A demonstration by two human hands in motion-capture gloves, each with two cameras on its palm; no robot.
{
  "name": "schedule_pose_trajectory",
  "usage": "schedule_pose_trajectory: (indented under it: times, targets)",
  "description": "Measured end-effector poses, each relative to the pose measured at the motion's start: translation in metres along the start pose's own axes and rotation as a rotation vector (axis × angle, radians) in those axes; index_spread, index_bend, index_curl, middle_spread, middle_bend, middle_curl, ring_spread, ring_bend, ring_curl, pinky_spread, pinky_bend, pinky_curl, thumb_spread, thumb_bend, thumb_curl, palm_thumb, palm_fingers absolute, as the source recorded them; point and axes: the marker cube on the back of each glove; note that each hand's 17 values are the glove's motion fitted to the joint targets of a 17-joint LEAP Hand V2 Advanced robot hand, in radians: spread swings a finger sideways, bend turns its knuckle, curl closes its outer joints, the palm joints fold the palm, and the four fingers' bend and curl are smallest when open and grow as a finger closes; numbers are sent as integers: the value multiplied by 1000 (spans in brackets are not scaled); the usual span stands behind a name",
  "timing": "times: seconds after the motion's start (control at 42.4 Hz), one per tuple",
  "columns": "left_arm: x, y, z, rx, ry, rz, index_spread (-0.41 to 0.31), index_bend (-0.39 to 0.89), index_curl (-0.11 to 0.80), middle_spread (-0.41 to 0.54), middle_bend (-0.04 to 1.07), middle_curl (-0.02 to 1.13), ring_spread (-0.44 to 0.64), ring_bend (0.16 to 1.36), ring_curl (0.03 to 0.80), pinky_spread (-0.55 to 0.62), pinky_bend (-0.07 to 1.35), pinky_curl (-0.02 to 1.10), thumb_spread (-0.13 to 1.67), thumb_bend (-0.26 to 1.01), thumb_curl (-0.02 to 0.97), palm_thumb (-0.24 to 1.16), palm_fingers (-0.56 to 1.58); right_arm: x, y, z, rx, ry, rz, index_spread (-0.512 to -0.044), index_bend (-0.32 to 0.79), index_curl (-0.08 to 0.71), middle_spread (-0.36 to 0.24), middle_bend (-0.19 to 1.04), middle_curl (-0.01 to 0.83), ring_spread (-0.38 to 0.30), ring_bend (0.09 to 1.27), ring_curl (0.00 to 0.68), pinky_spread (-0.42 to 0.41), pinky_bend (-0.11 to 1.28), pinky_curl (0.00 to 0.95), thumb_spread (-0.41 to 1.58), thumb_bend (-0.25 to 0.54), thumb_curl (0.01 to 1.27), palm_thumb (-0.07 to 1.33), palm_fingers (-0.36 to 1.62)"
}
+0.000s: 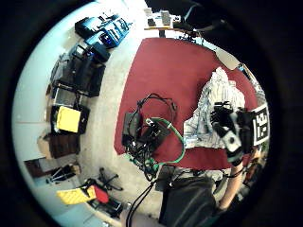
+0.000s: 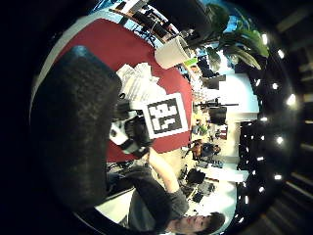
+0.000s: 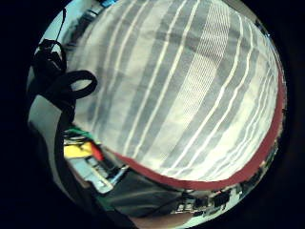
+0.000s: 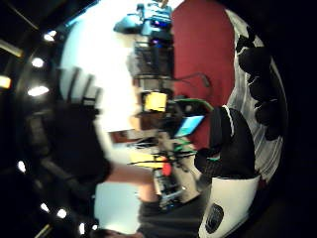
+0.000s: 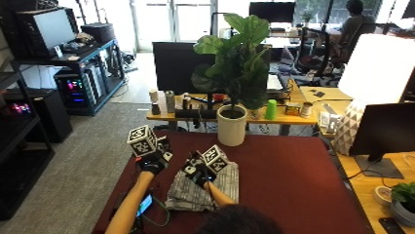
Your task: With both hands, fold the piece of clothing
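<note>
A grey and white striped garment (image 5: 195, 192) lies bunched into a rough rectangle on the red table (image 5: 292, 170), near the front edge. My right hand (image 5: 198, 174) rests on its upper part with fingers (image 4: 261, 87) spread on the cloth (image 4: 237, 94); the stripes (image 3: 190, 86) fill its little finger side view. My left hand (image 5: 154, 158) hovers above the table just left of the garment, holding nothing, fingers spread. From there the left palm looks down on the right hand (image 1: 226, 126) and the garment (image 1: 210, 101).
A white plant pot (image 5: 231, 126) stands on the table's far edge behind the garment. Cables and black devices (image 1: 147, 132) lie on the table's left part. A monitor (image 5: 386, 131) and a lamp (image 5: 376, 68) stand at the right.
</note>
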Motion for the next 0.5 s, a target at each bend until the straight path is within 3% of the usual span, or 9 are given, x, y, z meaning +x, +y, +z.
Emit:
schedule_pose_trajectory:
  times: [0.071, 0.212, 0.33, 0.496]
  targets:
    - [-4, -3, 4, -4, -8, -17, -24, 146, 320, 185, 162, 269, 224, 674, 327, 371, 406, 346, 1394, -7, 160, 17, 208, 0, 4, -41, 94, -82, -2, -232, 28, 199, -131, 351, 491, -205, 789, 470, -294, 814, 436, 917, -13, 524, 936, 1067]
    - [6, 0, 14, -56, -19, 3, -20, 141, 315, 192, 165, 270, 221, 679, 327, 369, 415, 349, 1416, -5, 155, 14, 205, 52, -12, -121, 195, 23, -1, -219, 71, 196, -117, 315, 476, -185, 736, 446, -260, 753, 410, 1028, -5, 517, 947, 1095]
    - [18, 0, 28, -88, -48, 37, -17, 135, 308, 194, 170, 274, 220, 683, 326, 369, 422, 351, 1421, -5, 153, 10, 202, 97, 12, -183, 266, 126, 66, -216, 74, 193, -115, 299, 469, -177, 698, 433, -237, 722, 399, 1079, -4, 517, 965, 1102]
    - [35, -8, 46, -119, -109, 62, -13, 132, 300, 198, 174, 279, 223, 687, 324, 370, 426, 352, 1411, -5, 155, 15, 200, 154, 41, -237, 378, 261, 188, -220, 83, 195, -115, 281, 464, -169, 659, 422, -212, 675, 387, 1121, -11, 514, 964, 1094]
